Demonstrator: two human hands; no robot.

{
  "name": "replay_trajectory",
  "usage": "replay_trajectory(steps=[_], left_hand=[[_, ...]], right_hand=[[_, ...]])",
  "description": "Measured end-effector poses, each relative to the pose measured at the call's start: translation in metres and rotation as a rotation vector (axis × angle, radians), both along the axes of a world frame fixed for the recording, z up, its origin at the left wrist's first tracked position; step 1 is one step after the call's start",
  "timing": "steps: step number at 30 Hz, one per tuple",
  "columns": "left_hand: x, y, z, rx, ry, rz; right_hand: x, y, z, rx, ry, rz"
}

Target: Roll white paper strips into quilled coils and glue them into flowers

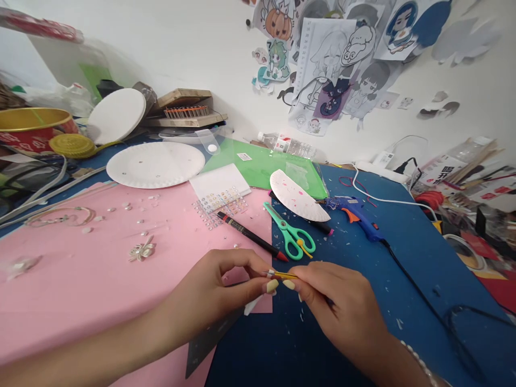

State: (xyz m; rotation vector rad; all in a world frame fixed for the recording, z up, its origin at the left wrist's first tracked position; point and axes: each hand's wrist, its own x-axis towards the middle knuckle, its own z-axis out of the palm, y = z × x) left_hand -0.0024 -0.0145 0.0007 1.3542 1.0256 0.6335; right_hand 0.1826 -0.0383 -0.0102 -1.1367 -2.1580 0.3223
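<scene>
Both my hands meet low in the middle of the view over the edge of a pink paper sheet (100, 269). My left hand (220, 290) pinches the tip of a thin yellow stick-like tool (284, 276), and my right hand (334, 306) grips its other end, fingers closed. Just beyond them lie a red-tipped black pen (250, 235) and green scissors (292, 234). A small white scrap shows under my left fingers.
A blue mat (403, 258) holds a blue glue gun (357, 215) with its cable, a folded paper plate (296, 196), a rhinestone sheet (220, 201) and a whole paper plate (155, 164). Clutter lines the left and right edges; drawings hang on the wall.
</scene>
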Motion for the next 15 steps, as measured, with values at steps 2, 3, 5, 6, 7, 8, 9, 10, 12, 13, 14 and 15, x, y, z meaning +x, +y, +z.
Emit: replay_trajectory(steps=[2, 3, 5, 6, 7, 8, 9, 10, 12, 13, 14, 15], left_hand=[[-0.0001, -0.0001, -0.0012, -0.081, -0.031, -0.004], [-0.0001, -0.0003, -0.0023, -0.127, -0.041, -0.005], [-0.0002, -0.0005, -0.0048, -0.22, -0.06, 0.009], [-0.0002, -0.0005, -0.0057, -0.259, -0.072, 0.018], [-0.0002, -0.0005, -0.0062, -0.288, -0.085, 0.022], [-0.0001, -0.0005, -0.0064, -0.303, -0.096, 0.023], [-0.0002, -0.0005, -0.0061, -0.307, -0.107, 0.019], [-0.0002, -0.0005, -0.0056, -0.303, -0.113, 0.016], [-0.0006, -0.0007, -0.0043, -0.288, -0.121, 0.007], [-0.0009, -0.0008, -0.0037, -0.276, -0.13, 0.004], [-0.0012, -0.001, -0.0033, -0.264, -0.137, 0.0], [-0.0015, -0.0011, -0.0029, -0.244, -0.139, -0.006]], right_hand=[[0.0, -0.0002, -0.0045, 0.187, -0.052, -0.011], [0.0004, -0.0001, -0.0064, 0.271, -0.092, -0.015], [0.0016, 0.0001, -0.0087, 0.418, -0.196, -0.014], [0.0022, 0.0001, -0.0091, 0.483, -0.249, -0.01], [0.0026, 0.0001, -0.0089, 0.539, -0.297, -0.007], [0.0028, 0.0, -0.0083, 0.586, -0.337, -0.006], [0.0028, -0.0001, -0.0074, 0.621, -0.368, -0.008], [0.0025, -0.0003, -0.0062, 0.648, -0.393, -0.014], [0.0019, -0.0006, -0.0037, 0.671, -0.428, -0.032], [0.0017, -0.0009, -0.0025, 0.663, -0.445, -0.038], [0.0016, -0.0011, -0.0014, 0.646, -0.459, -0.039], [0.0018, -0.0014, -0.0006, 0.625, -0.468, -0.039]])
